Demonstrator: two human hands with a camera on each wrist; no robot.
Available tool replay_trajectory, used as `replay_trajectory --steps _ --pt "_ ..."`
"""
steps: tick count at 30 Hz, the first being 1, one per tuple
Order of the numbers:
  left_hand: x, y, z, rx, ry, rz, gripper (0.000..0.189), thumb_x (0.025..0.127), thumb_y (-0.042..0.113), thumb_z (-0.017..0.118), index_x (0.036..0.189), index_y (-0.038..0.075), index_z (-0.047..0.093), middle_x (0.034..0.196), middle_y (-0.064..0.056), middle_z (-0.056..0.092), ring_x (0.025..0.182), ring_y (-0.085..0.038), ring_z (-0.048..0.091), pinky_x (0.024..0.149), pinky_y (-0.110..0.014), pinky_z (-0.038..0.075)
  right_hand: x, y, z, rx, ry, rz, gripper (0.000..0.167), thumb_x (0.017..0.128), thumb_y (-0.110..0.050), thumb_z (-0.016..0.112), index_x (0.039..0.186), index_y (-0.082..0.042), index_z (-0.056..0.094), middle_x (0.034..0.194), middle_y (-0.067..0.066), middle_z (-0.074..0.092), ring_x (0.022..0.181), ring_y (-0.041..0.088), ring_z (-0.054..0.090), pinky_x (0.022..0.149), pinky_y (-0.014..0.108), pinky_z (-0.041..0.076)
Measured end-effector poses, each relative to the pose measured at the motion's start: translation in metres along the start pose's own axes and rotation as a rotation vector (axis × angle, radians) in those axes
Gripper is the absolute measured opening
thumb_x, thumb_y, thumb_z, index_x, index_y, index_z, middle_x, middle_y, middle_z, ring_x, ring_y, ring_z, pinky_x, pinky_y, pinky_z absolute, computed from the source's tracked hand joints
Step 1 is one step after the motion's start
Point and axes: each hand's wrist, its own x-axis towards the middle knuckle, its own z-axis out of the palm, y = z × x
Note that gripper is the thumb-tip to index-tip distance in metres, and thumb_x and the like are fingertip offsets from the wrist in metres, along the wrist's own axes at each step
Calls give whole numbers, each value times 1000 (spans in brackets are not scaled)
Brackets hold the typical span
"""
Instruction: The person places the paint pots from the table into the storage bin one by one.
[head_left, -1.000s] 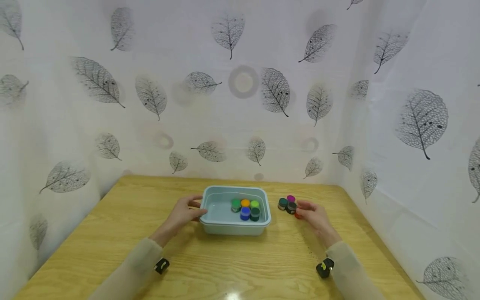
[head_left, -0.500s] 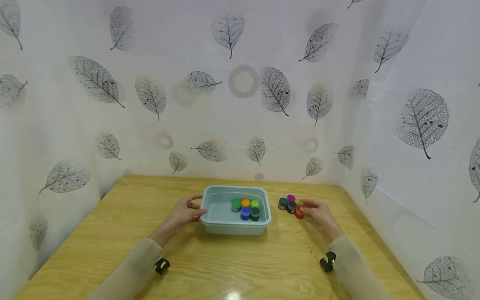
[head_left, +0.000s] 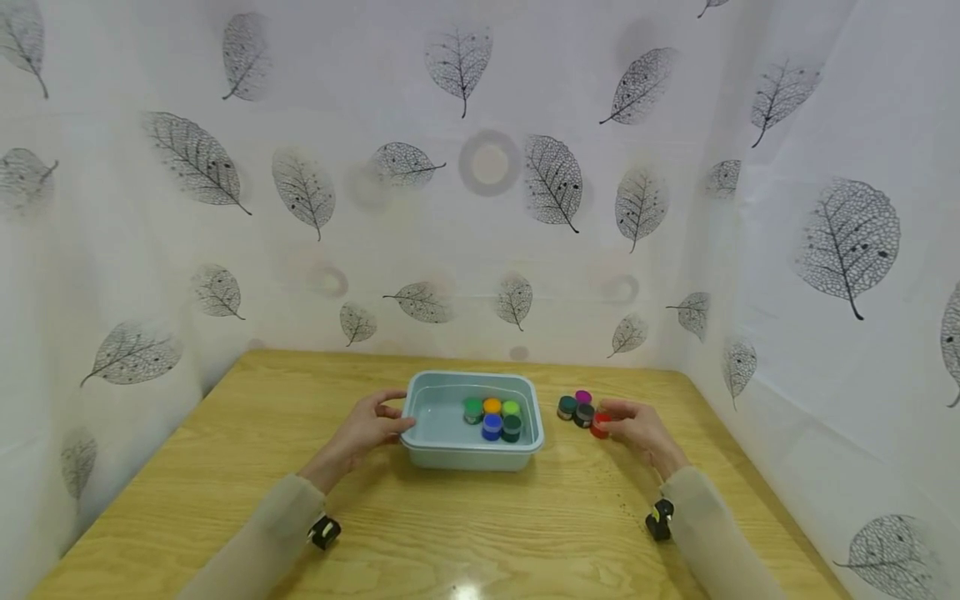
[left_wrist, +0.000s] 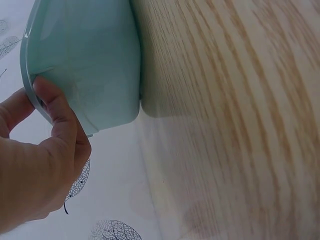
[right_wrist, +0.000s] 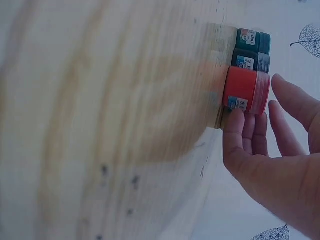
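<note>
My left hand grips the left rim of a pale blue plastic tub, with fingers on both sides of the rim in the left wrist view. Inside the tub stand several small paint jars: a green jar, an orange jar, a lime jar, a blue jar and a dark green jar. To the right, my right hand has its fingers curled about a red paint jar on the table. Thumb and fingertips are at its lid and side.
Beside the red jar stand a black jar, a teal jar and a magenta jar. Part of a yellowish jar shows behind the red one. A leaf-print curtain borders the wooden table.
My right fingers have shifted slightly around the red jar, and a yellowish jar seen behind it half a second ago is now covered in the head view. My left hand stays on the tub.
</note>
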Motion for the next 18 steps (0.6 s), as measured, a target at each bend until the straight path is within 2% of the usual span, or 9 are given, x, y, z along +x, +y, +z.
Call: replay_trajectory --steps 8,18 --pt "-1 0 0 8 3 -3 60 89 8 71 143 2 44 105 -15 56 89 -27 64 79 -44 60 -4 1 0 -105 -40 6 55 89 -6 69 138 8 49 133 30 54 100 18 63 79 29 57" --pt "-3 2 1 4 0 -10 61 89 9 71 143 2 44 106 -16 56 92 -28 64 79 -43 60 -4 1 2 -160 -15 14 53 85 -2 73 131 10 51 132 32 54 105 26 62 83 33 58"
